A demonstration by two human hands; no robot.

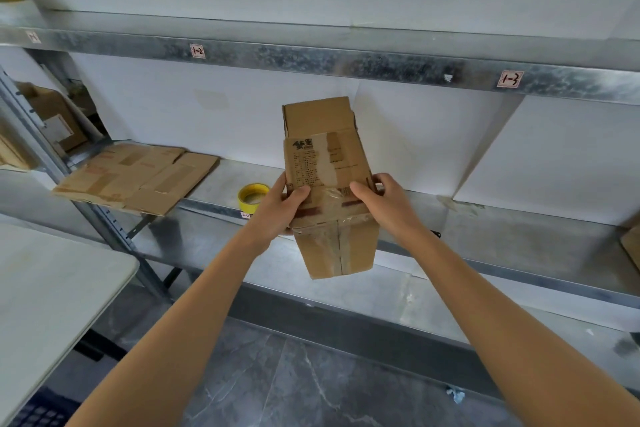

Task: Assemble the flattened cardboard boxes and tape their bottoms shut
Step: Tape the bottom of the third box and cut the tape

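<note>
— Where's the box (329, 184)?
— Held before the grey metal shelf (485, 229), taped bottom nearest. The left hand (282, 204) and right hand (381, 201) grip its sides, fingers curled round it.
— And on the shelf?
— Some flattened boxes (138, 177) at left, a yellow tape roll (252, 199) right of them. Dark marbled floor (294, 385) nearest.

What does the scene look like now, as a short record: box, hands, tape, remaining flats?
box: held up before the shelf, tilted, taped seam toward the camera, far end open
left hand: grips box's left side
right hand: grips box's right side
tape roll: yellow, on shelf, left of box
flattened boxes: stacked on shelf, far left
</note>
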